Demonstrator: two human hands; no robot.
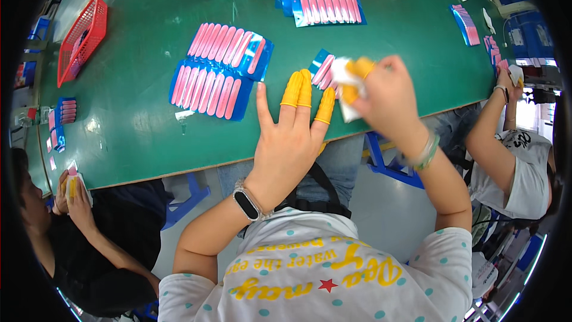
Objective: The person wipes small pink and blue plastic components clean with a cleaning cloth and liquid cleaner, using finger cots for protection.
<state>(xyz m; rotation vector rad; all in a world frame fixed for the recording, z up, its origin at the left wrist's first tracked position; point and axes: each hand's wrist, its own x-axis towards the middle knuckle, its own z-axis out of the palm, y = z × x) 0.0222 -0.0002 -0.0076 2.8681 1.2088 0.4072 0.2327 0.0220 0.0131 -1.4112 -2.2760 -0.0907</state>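
1. Head view: the right hand (384, 92) is gripping a white cloth (350, 112) against a small blue card of pink strips (322, 71) on the worktop (143, 143); wiping seems underway.
2. The left hand (289, 134) is lying spread beside it, gripping nothing.
3. Larger strip sheets (219, 74) are lying nearby, perhaps finished.
4. A red basket (92, 34) is holding something indistinct.

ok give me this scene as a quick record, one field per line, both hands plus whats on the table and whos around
left hand: palm down, fingers spread, yellow finger cots on three fingers, little finger bare
right hand: blurred, gripping a white cloth at the small card's right end
between hands: small blue card with pink strips
left of hands: blue cards bearing rows of pink strips
farther off: strip-card stack, red plastic basket
surface: green table
others: co-workers on both sides
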